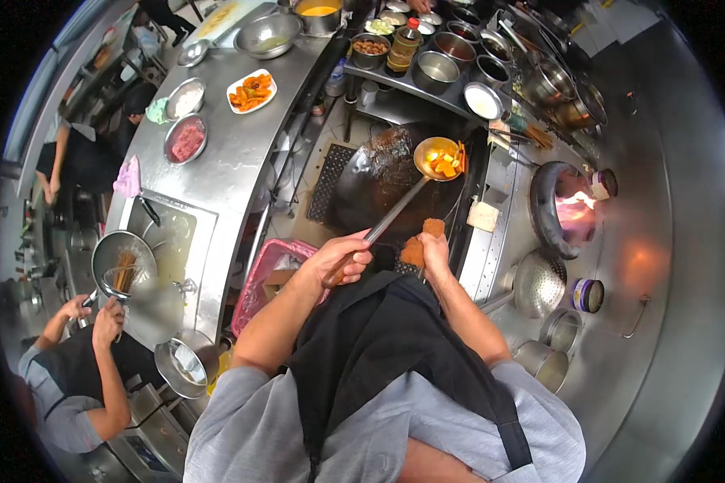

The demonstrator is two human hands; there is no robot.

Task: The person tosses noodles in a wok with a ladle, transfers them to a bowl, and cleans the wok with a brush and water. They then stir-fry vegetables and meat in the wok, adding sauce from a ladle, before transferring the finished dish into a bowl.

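Note:
My left hand (342, 258) grips the long handle of a metal ladle (439, 157). Its bowl holds orange and yellow food pieces and hangs over the far rim of a dark wok (370, 181). My right hand (437, 248) is closed on an orange cloth (415, 249) at the wok's near edge, where its handle seems to be, though the cloth hides it. The wok looks dark and oily inside, with no food I can make out.
A lit burner (572, 209) flames to the right, with a perforated skimmer (538, 283) and metal tins beside it. Seasoning bowls (435, 68) line the shelf beyond the wok. The steel counter (234, 161) at left holds food dishes. A co-worker (80, 378) holds a strainer (121, 270) at lower left. A pink bin (266, 278) stands below.

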